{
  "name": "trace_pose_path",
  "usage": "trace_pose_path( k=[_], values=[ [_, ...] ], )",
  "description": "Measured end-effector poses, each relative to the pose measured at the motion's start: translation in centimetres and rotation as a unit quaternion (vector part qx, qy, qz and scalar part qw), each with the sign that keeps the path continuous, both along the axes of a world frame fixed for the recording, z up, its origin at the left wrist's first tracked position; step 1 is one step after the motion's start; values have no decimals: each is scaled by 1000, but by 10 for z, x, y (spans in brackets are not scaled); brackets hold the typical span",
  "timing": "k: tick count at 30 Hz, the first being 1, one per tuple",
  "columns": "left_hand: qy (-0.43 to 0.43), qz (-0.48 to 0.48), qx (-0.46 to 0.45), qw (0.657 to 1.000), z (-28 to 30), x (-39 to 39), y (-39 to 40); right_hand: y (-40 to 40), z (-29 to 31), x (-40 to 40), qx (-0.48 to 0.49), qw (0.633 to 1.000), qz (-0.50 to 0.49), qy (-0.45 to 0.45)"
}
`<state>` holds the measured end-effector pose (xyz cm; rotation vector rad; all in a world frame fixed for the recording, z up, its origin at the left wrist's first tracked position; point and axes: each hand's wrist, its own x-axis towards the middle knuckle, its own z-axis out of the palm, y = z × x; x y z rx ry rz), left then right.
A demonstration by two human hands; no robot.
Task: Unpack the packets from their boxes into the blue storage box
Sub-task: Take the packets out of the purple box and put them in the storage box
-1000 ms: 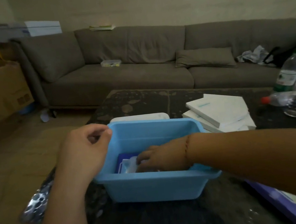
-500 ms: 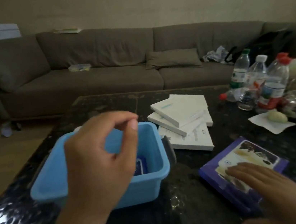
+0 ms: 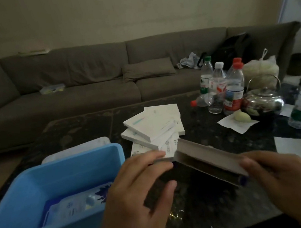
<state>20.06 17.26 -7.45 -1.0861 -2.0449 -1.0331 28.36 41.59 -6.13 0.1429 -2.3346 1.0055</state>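
**A:** Mid-unboxing here. Purple box [image 3: 208,165] held up over the dark table [image 3: 196,130], just right of the blue storage box [image 3: 62,175]. Left hand [image 3: 137,194] curled round the near end, thumb underneath, fingers over the top edge. Right hand [image 3: 279,171] gripping the far end by the open flap. Contents hidden inside, too dark to see.

**B:** Looks tilted with the open side facing away, though. Risky if tipped any further: packets sliding out onto the table instead of into the tub.

**A:** Yep, probably. Also gripped only at the two ends, so easy to squash thin card and jam whatever's inside.

**B:** Already a couple of packets [image 3: 75,204] lying flat in the bottom of the tub, so plenty of room. Bigger worry: the stack of white boxes [image 3: 153,128] right behind the hands, touching distance from the left knuckles. One sloppy pull and down goes the pile.

**A:** And those water bottles [image 3: 219,89] plus the glass teapot [image 3: 262,101] well off to the right. Safe unless the right elbow swings wide.

**B:** Dim and blurry too. Hard to judge the flap.
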Motion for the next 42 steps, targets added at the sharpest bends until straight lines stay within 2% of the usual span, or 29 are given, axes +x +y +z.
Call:
trace_pose_path(
  k=[3,6,11,14,20,25,29,33,35,42],
  values=[
    [-38,-4,7,999,1,1,4,-7,22,7,-18,999,-29,29],
    [-65,-35,28,997,1,1,7,-11,21,6,-70,997,-14,15],
    [-111,-19,123,986,-11,2,12,-10,8,2,-184,983,21,18],
    [-157,-17,200,967,-19,6,20,-12,6,-1,-179,983,23,15],
    [-186,-41,289,938,-17,6,28,-15,9,-8,-192,980,39,32],
    [-200,-48,278,938,-16,4,29,-19,7,-11,-205,977,50,-14],
    [-240,-54,321,914,-17,8,30,-23,3,-12,-184,983,15,24],
    [-229,-59,299,925,-15,10,33,-24,2,-11,-187,981,39,24],
    [-246,-79,297,919,-14,9,33,-23,3,-11,-190,981,43,18],
    [-289,-105,293,905,-15,3,31,-21,-1,-16,-113,991,62,27]
  ],
)
